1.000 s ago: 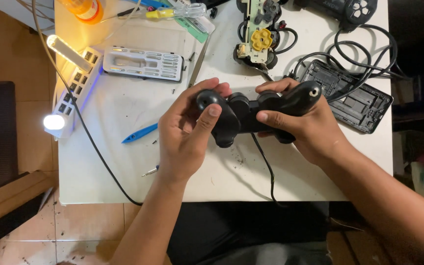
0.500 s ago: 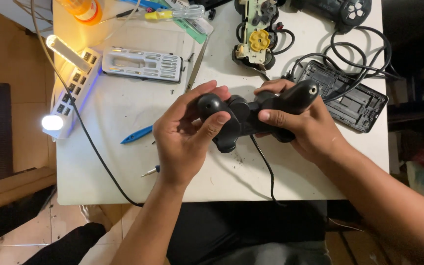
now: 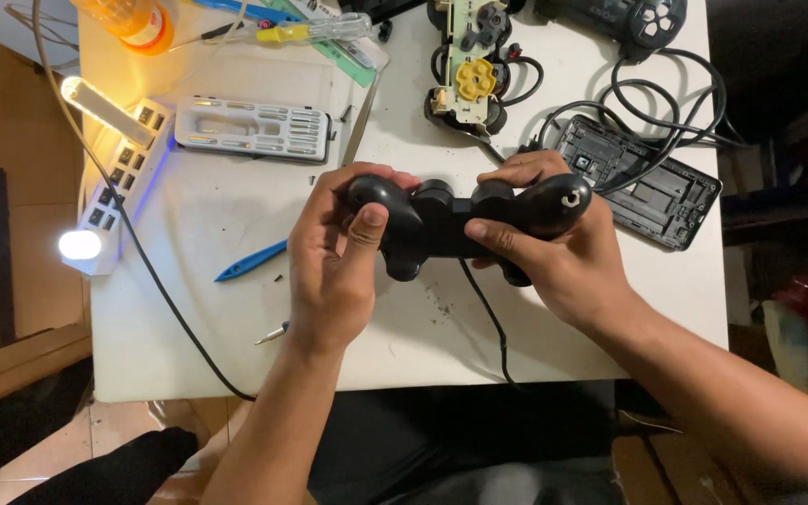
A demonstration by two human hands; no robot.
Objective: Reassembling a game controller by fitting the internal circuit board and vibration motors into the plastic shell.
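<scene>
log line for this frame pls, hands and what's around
left hand: grips black gamepad | right hand: grips its other end | cable: hangs toward table edge | nearby: blue pry tool, opened controller, bit case

Two bare hands, left hand [image 3: 334,266] and right hand [image 3: 563,248], no gloves. No rings, no watch, no bracelets or bands on either wrist. Fingernails short and plain, thumbnail of the left clearly visible, unpainted. Both forearms bare the whole way to the frame edge, no sleeve cuff showing on either; the right forearm runs off the lower right corner, the left off the bottom edge. Some fine hair on the forearms. Below the tabletop [image 3: 236,355] edge, dark clothing over the lap, black or very dark grey, plain fabric, no pattern or print readable. Dark trouser leg at lower left, same tone.
</scene>
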